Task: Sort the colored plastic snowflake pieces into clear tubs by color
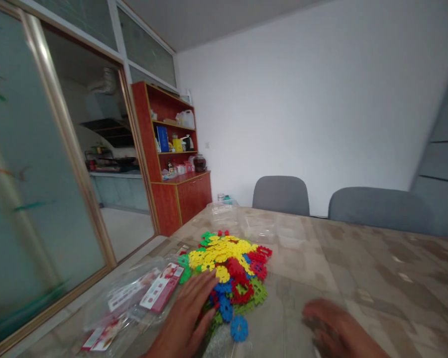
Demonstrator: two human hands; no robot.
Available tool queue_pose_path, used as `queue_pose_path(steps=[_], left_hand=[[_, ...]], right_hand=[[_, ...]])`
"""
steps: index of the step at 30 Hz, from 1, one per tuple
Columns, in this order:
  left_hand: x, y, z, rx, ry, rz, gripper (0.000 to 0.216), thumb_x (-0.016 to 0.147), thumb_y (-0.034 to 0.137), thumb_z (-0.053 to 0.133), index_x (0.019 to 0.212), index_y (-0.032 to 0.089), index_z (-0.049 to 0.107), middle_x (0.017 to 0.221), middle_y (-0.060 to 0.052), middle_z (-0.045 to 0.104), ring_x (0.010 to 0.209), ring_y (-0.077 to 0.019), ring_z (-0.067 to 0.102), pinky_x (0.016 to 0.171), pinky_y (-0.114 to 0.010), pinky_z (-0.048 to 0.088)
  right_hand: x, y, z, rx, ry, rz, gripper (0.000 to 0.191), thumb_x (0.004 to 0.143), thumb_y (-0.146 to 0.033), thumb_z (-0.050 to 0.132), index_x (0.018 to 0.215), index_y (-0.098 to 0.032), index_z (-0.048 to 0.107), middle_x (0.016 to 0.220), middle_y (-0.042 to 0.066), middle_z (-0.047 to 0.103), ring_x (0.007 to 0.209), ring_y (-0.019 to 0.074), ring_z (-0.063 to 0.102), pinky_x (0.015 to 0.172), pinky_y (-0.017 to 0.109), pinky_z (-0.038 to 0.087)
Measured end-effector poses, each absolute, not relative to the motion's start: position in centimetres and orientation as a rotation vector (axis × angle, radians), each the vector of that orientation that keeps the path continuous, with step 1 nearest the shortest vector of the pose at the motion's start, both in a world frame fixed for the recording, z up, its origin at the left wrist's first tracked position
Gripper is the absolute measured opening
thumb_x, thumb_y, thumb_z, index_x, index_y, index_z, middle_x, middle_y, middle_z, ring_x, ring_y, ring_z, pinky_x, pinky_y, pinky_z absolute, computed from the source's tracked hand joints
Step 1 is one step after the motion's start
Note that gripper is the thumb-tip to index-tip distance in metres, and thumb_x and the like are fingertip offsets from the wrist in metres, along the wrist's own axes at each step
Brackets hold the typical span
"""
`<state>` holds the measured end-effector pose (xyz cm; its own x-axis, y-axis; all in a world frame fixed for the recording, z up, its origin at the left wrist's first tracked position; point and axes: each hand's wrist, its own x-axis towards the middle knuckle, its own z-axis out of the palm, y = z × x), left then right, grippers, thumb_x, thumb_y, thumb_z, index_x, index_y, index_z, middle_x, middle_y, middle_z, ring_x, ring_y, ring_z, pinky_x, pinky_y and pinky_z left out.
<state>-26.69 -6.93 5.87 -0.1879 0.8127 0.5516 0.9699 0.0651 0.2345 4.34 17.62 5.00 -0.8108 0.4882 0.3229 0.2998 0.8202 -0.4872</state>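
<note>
A heap of plastic snowflake-shaped building pieces (229,266) in yellow, red, blue and green lies on the table (377,278). My left hand (188,318) rests flat at the heap's near left edge, fingers stretched out and touching the blue and green pieces. A single blue piece (239,328) lies apart, just right of that hand. My right hand (338,330) lies on the bare tabletop to the right of the heap, blurred by motion, fingers extended and holding nothing.
Clear plastic bags with red and white labels (142,296) lie left of the heap. Clear plastic containers (261,223) stand behind it. Two grey chairs (281,195) face the far table edge. A red shelf cabinet (171,159) and a sliding glass door (33,199) are to the left.
</note>
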Motion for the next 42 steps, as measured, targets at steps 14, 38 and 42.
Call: queue_pose_path(steps=[14,38,42], left_hand=[[-40.7,3.6,14.2,-1.525,-2.218,-0.897,0.055,0.083,0.019,0.051,0.137,0.008,0.053,0.148,-0.017,0.048,0.138,-0.0291,0.044,0.117,-0.047,0.031],[-40.3,4.5,11.3,-2.052,-2.831,-0.389,0.059,0.08,0.067,0.06,0.11,0.016,0.067,0.109,-0.009,0.073,0.099,-0.0298,0.067,0.083,-0.033,0.05],[-37.9,5.6,10.5,-2.173,-2.736,-0.617,0.059,0.082,0.065,0.058,0.112,0.015,0.065,0.11,-0.01,0.072,0.1,-0.0299,0.066,0.082,-0.034,0.052]], right_hand=[[-7.0,25.3,8.8,-0.627,-2.335,0.314,0.04,0.088,-0.024,0.039,0.116,-0.019,0.067,0.12,0.014,0.067,0.112,0.028,0.064,0.099,0.046,0.05],[-15.1,22.1,3.3,-0.581,-2.63,0.41,0.053,0.093,-0.052,0.043,0.132,-0.021,0.061,0.133,0.014,0.063,0.122,0.0345,0.053,0.102,0.056,0.038],[-12.9,22.5,3.2,-0.526,-2.676,0.399,0.045,0.093,-0.048,0.044,0.126,-0.025,0.065,0.129,0.011,0.065,0.119,0.0311,0.056,0.102,0.052,0.04]])
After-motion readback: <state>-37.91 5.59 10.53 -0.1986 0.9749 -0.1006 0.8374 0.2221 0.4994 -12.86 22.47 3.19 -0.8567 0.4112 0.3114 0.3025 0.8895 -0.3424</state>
